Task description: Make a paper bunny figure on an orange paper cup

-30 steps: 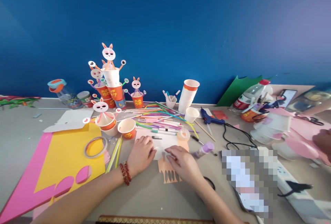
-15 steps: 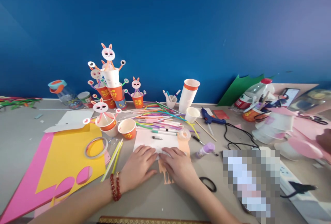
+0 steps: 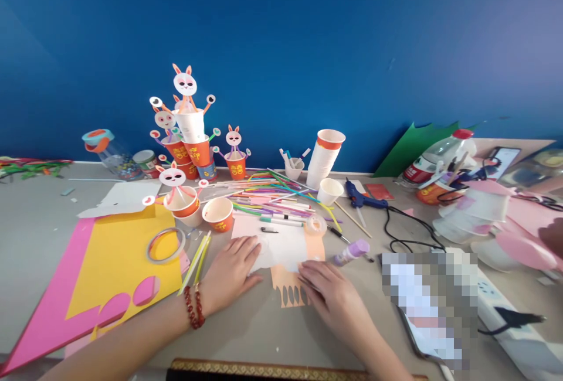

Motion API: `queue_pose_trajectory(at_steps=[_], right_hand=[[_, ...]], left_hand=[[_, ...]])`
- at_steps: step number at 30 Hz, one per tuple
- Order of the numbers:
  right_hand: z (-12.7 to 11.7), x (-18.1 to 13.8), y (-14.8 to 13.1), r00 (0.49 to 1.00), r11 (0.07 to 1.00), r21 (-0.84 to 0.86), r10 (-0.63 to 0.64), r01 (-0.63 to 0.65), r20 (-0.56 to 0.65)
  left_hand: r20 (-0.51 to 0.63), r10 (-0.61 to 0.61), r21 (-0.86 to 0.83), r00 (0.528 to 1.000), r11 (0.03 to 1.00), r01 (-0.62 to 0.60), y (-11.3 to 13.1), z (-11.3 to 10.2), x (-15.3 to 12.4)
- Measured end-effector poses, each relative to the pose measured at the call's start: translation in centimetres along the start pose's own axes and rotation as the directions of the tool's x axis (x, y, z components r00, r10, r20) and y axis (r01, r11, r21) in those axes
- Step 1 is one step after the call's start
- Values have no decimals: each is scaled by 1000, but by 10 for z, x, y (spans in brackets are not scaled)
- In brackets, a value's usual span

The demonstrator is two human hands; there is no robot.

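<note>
Left hand (image 3: 229, 271) on white paper (image 3: 285, 246), pens (image 3: 306, 152) in cup (image 3: 294, 171)

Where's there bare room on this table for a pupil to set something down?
Nearly bare: the grey tabletop left of the bright pink paper sheet, and between the left hand, right hand and gold-patterned brown strip. Crowded: behind the hands, around the multicoloured thin sticks and blue glue gun.

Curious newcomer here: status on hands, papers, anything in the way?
Left hand at left of white paper. Right hand at right side of peach paper. Possibly in the way: small black item on white paper.
</note>
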State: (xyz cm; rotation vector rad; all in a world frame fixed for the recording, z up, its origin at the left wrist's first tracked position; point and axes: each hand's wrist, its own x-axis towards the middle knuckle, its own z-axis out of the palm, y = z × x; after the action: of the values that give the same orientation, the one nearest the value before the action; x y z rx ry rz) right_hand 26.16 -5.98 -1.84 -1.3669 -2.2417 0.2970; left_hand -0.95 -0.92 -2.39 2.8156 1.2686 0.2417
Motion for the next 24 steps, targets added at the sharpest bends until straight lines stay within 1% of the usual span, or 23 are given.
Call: queue_pose_trajectory(at_steps=[3,7,11,14,18,21,23,24], right_hand=[[4,-12,-7,999,999,-38,-8,9,34],[10,-18,-4,999,996,-85,-26,30,39],[9,-16,0,998,995,-90,-46,49,34],[6,-12,-3,999,998,-57,-38,40,36],[4,-2,-10,996,997,-38,-63,66,57],[9,11,-11,995,996,-35,-84,86,47],[16,20,-11,995,995,-26,-91,92,33],[20,23,-10,995,995,-23,-92,93,29]], left_hand=[[8,44,-6,999,999,-44,1,2,1],[0,27,23,1000,999,-27,-1,5,3],[-15,24,-2,1000,1000,-24,0,5,2],[-29,13,-43,999,999,-14,4,5,0],[-15,23,-73,1000,997,-24,6,0,-1],[-57,24,-66,998,997,-28,1,-11,17],[-98,9,-50,995,999,-14,-4,-18,40],[-111,-32,-33,993,999,29,-8,-21,54]])
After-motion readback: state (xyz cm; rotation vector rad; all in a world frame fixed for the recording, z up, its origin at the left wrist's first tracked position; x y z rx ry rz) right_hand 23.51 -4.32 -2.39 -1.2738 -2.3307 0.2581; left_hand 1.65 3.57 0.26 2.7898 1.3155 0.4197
